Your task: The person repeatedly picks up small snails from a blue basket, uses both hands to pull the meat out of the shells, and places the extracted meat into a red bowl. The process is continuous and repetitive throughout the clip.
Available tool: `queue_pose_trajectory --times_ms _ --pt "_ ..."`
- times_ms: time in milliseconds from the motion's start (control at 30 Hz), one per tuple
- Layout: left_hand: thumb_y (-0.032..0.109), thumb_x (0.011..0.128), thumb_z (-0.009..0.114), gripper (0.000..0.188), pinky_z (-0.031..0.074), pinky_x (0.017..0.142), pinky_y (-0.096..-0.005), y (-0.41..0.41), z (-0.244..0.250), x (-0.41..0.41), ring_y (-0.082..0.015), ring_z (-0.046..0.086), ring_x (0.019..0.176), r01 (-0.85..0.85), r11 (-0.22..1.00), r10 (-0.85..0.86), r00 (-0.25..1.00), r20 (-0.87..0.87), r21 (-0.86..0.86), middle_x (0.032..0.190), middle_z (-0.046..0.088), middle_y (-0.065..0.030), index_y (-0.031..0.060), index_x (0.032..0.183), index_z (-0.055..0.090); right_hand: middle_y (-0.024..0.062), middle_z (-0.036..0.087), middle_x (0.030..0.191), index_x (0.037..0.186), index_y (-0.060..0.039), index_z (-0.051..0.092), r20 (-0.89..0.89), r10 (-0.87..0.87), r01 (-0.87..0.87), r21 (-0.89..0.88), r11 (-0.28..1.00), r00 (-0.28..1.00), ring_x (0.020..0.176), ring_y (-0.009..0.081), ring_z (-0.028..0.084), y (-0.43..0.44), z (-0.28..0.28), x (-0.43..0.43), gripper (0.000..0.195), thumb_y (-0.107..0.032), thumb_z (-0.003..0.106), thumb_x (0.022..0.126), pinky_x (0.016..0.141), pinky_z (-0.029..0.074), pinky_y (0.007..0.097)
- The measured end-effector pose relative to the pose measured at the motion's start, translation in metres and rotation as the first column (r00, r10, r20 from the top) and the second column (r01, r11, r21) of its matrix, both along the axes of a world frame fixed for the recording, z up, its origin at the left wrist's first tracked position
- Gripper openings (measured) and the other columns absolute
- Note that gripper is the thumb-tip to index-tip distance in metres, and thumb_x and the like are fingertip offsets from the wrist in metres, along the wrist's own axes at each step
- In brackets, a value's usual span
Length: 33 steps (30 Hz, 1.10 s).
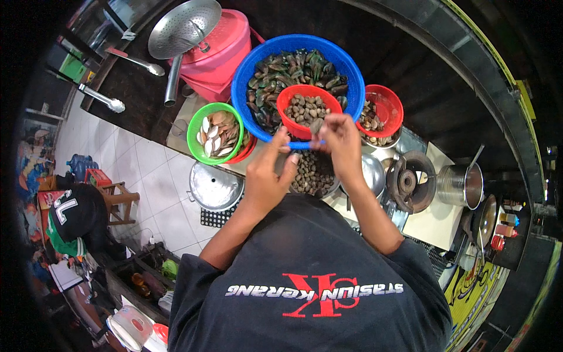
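My right hand (342,143) pinches a grey cockle shell (316,126) between its fingertips, at the near rim of a small red basket (338,102). That basket holds several cockles (306,109) and sits on green mussels (286,66) in a large blue basket (239,83). To its left is my left hand (268,171), slightly blurred, with thumb and fingers apart and nothing visible in it. Below the hands, more cockles (313,174) fill a container whose rim is partly hidden by my arms and shirt.
A green basket (192,136) of pale, elongated shells stands left; a red basket (389,105) of shells stands right. Beyond are a pink bucket (206,72), a perforated strainer (184,26) and hanging tongs (103,99). Rightward are a burner (407,178) and a steel pot (453,187). Another person (79,215) is at far left.
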<state>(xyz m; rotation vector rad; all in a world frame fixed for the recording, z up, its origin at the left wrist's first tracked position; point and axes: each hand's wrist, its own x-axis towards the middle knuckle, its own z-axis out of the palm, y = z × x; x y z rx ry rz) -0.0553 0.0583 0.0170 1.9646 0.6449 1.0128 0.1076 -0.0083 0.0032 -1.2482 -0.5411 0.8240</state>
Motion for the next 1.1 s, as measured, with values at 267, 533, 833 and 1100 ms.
queue_pose_trajectory --times_ms 267,533,833,1100 --pt "0.005 0.085 0.064 0.038 0.052 0.075 -0.0321 0.027 -0.032 -0.045 -0.0199 0.068 0.085 -0.270 0.945 0.225 0.947 -0.230 -0.185 0.104 0.067 -0.0165 -0.0021 0.121 0.057 0.0061 0.057 0.086 0.106 -0.0012 0.055 0.276 -0.107 0.159 -0.173 0.972 0.955 0.068 0.0118 0.057 -0.004 -0.089 0.040 0.015 -0.002 0.054 0.091 0.056 0.053 0.0254" --pt "0.012 0.086 0.065 0.039 0.051 0.070 -0.0306 0.047 -0.073 -0.121 -0.0226 0.068 0.082 -0.484 0.862 0.286 0.712 -0.642 -0.152 0.104 0.067 -0.0213 -0.0036 0.122 0.057 0.0102 0.065 0.077 0.090 0.0011 0.061 0.172 0.133 -0.010 -0.578 0.816 0.976 0.065 0.0171 0.066 -0.051 -0.250 0.018 0.010 -0.002 0.062 0.081 0.051 0.054 0.0300" --pt "0.013 0.089 0.065 0.036 0.048 0.070 -0.0252 0.039 -0.066 -0.144 -0.0139 0.061 0.081 -0.524 0.831 0.232 0.633 -0.738 -0.189 0.104 0.066 -0.0170 -0.0055 0.119 0.059 0.0246 0.064 0.090 0.093 0.0011 0.063 0.572 0.449 0.231 -0.758 0.610 0.687 0.085 0.0420 0.063 -0.068 -0.421 0.036 0.028 -0.023 0.067 0.079 0.076 0.051 0.0482" --pt "0.016 0.085 0.067 0.037 0.054 0.071 -0.0368 0.036 -0.063 -0.133 -0.0297 0.068 0.086 -0.313 0.926 -0.003 0.553 -0.833 -0.211 0.104 0.066 -0.0237 -0.0066 0.113 0.060 0.0225 0.057 0.103 0.132 -0.0113 0.047 0.441 0.556 0.230 -0.883 0.409 0.704 0.096 0.0411 0.060 -0.031 -0.386 0.009 0.040 -0.018 0.049 0.092 0.079 0.052 0.0488"
